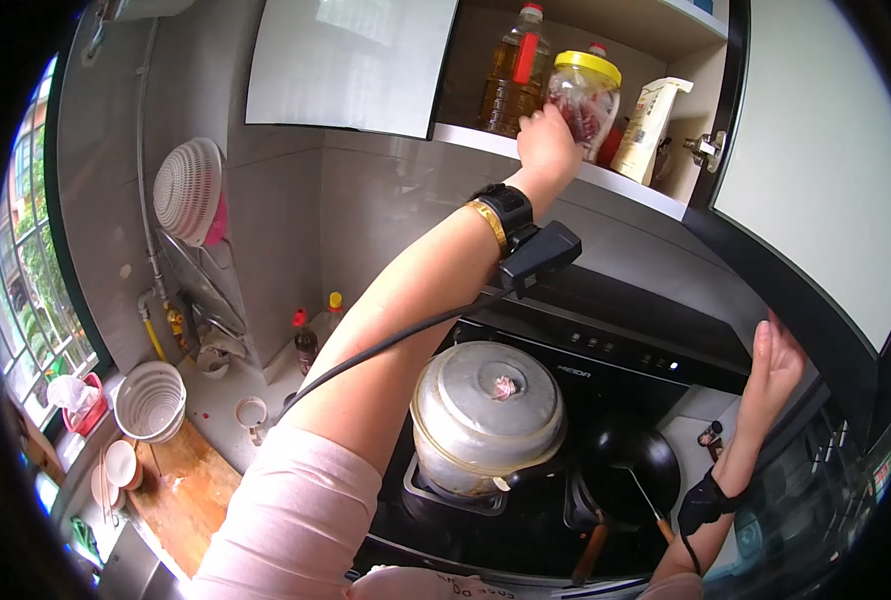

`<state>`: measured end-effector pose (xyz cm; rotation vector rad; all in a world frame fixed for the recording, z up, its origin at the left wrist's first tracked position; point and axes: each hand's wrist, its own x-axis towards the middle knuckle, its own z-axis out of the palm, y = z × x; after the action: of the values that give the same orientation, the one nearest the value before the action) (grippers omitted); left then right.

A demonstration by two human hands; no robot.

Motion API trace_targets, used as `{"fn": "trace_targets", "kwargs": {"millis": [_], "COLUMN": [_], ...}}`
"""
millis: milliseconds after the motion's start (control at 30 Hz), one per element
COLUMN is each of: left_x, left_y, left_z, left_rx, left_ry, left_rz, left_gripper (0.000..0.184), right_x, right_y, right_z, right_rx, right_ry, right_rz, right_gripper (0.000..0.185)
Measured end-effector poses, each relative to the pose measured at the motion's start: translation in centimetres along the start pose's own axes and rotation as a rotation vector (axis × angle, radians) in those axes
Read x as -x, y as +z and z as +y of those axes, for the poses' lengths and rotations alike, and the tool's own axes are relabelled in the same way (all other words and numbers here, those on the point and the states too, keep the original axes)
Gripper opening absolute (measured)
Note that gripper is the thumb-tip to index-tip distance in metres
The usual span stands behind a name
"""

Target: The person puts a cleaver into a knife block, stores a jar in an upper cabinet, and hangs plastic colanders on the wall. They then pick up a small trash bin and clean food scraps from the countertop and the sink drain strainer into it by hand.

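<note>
My left hand (548, 143) reaches up to the open cupboard, its fingers curled against the lower left side of a clear jar (587, 90). The jar has a yellow lid and dark reddish contents; part of the grip is hidden. Just left of it stands a bottle of amber oil (512, 75) with a red cap. A cream-coloured packet (651, 130) leans to the right of the jar. My right hand (780, 358) is raised by the lower edge of the right cupboard door (815, 170), thumb stretched up, holding nothing I can see.
Below my left arm, a lidded metal pot (487, 410) sits on the black stove (385, 540). A dark wok (630, 470) with a wooden-handled utensil (655, 505) stands to its right. At left are a cutting board (180, 490), a white basket (150, 400) and small bowls (122, 464).
</note>
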<state>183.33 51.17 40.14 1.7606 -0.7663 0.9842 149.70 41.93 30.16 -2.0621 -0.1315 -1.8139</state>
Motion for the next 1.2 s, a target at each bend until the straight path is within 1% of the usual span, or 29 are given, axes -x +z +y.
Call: {"fn": "trace_targets", "kwargs": {"millis": [33,67,133,200,233,267,300,333,367,400,433,467,500,533,567,600,633,667,700,767,833,900,933,967,1033,1067,1100,1167,1200], "left_x": [-0.1,0.3,0.9,2.6,3.9,5.4,7.2,9.4,11.7,14.2,16.8,19.4,21.9,24.2,26.2,27.5,28.3,28.3,28.5,30.1,31.6,32.6,33.2,34.1,35.6,36.4,37.3,39.2,40.0], "left_y": [0.1,0.5,0.5,-0.4,-1.5,-2.5,-3.6,-5.1,-7.5,-9.7,-11.5,-13.2,-15.1,-17.5,-18.3,-20.4,-23.0,-26.9,-29.2,-31.8,-33.5,-35.4,-36.5,-37.2,-38.8,-39.0,-39.3,-39.8,-40.0], "left_z": [-0.2,-0.4,0.1,1.0,1.4,1.7,2.1,2.4,2.5,2.8,2.8,3.2,3.1,3.0,2.2,1.7,1.3,0.7,0.6,0.7,0.8,0.2,0.1,-0.1,-1.0,-1.2,-1.3,-1.0,-0.9], "left_rx": [-0.031,-0.056,-0.010,0.074,0.073,0.113,0.130,0.156,0.184,0.190,0.229,0.150,0.110,0.071,0.242,0.136,0.205,0.123,0.137,0.236,0.362,0.277,0.169,0.196,0.161,0.122,0.077,-0.037,-0.104], "left_ry": [0.007,0.066,0.111,0.168,0.265,0.349,0.401,0.431,0.550,0.599,0.675,0.719,0.805,0.882,0.898,0.975,1.014,1.139,1.156,1.064,0.980,0.900,0.814,0.676,0.528,0.459,0.394,0.178,0.083], "left_rz": [-0.113,-0.023,0.079,0.207,0.244,0.242,0.150,-0.001,-0.110,-0.216,-0.303,-0.385,-0.497,-0.501,-0.485,-0.541,-0.584,-0.484,-0.587,-0.617,-0.650,-0.635,-0.638,-0.632,-0.704,-0.610,-0.516,-0.572,-0.606], "left_gripper": [0.045,0.038,0.038,0.038,0.039,0.040,0.041,0.038,0.033,0.026,0.021,0.021,0.023,0.021,0.021,0.019,0.015,0.013,0.015,0.015,0.016,0.012,0.015,0.023,0.021,0.025,0.033,0.035,0.035], "right_x": [0.0,0.1,0.2,0.2,0.2,0.0,-0.1,0.3,0.6,0.6,0.8,0.9,1.1,1.4,1.5,1.1,0.7,0.3,0.3,-0.1,-0.3,-0.6,-0.7,-0.6,-0.2,-0.1,0.7,2.9,4.9], "right_y": [0.0,0.1,0.4,0.5,0.7,1.5,1.6,1.8,2.2,2.7,4.4,5.9,7.2,8.5,9.9,11.5,13.2,14.8,16.4,19.7,22.6,24.2,24.5,24.7,24.2,23.5,22.3,20.4,19.7], "right_z": [-0.1,0.1,0.7,0.6,0.4,-0.5,-0.9,-1.1,-1.5,-2.6,-3.0,-3.5,-4.1,-4.8,-5.2,-6.0,-6.7,-7.7,-8.3,-8.2,-7.8,-6.6,-6.2,-6.0,-5.8,-5.8,-6.6,-8.2,-9.9], "right_rx": [0.017,0.002,-0.033,-0.026,-0.026,-0.049,0.054,0.148,0.232,0.413,0.346,0.422,0.500,0.493,0.495,0.526,0.561,0.549,0.540,0.628,0.699,0.736,0.711,0.701,0.686,0.558,0.433,-0.070,-0.220], "right_ry": [-0.002,-0.013,-0.037,-0.052,-0.061,-0.096,-0.078,-0.060,-0.046,0.002,-0.076,-0.080,-0.082,-0.035,0.013,-0.130,-0.272,-0.288,-0.303,-0.333,-0.295,-0.309,-0.350,-0.375,-0.421,-0.433,-0.322,-0.334,-0.266], "right_rz": [-0.006,0.019,0.069,0.057,0.051,0.109,0.094,0.076,0.056,-0.024,0.098,0.134,0.171,0.105,0.041,0.047,0.057,0.002,-0.052,-0.057,-0.037,-0.005,-0.007,-0.010,-0.018,-0.046,-0.105,-0.095,-0.073], "right_gripper": [0.040,0.040,0.041,0.042,0.042,0.040,0.041,0.041,0.042,0.042,0.040,0.040,0.039,0.042,0.045,0.049,0.053,0.056,0.058,0.062,0.067,0.072,0.075,0.075,0.074,0.071,0.069,0.059,0.050]}}
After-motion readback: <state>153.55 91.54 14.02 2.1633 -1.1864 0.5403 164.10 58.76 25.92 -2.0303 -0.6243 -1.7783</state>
